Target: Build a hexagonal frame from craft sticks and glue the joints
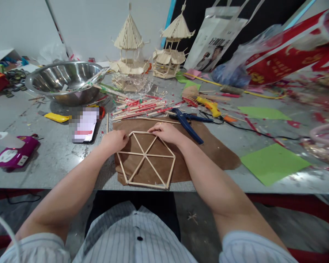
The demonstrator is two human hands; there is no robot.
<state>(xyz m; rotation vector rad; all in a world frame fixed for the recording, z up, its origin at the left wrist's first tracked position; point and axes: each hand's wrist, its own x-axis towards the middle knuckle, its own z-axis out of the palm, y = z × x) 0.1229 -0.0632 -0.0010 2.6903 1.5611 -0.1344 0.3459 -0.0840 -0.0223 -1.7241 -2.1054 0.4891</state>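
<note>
A hexagon frame of thin wooden sticks (146, 157) with spokes to its centre lies on a brown paper sheet (208, 149) near the table's front edge. My left hand (114, 140) is closed in a pinch on the frame's upper left corner. My right hand (166, 132) rests with fingers curled on the frame's top edge, pressing the sticks there. A pile of loose chopsticks, some in red and white wrappers (142, 106), lies just beyond the paper.
A blue glue gun (188, 122) lies right of my right hand. A phone (84, 126) and steel bowl (64, 81) sit at left. Two stick pagoda models (130, 47) (171, 51) stand at the back. Green paper (272, 163) lies at right, a purple packet (13, 153) at far left.
</note>
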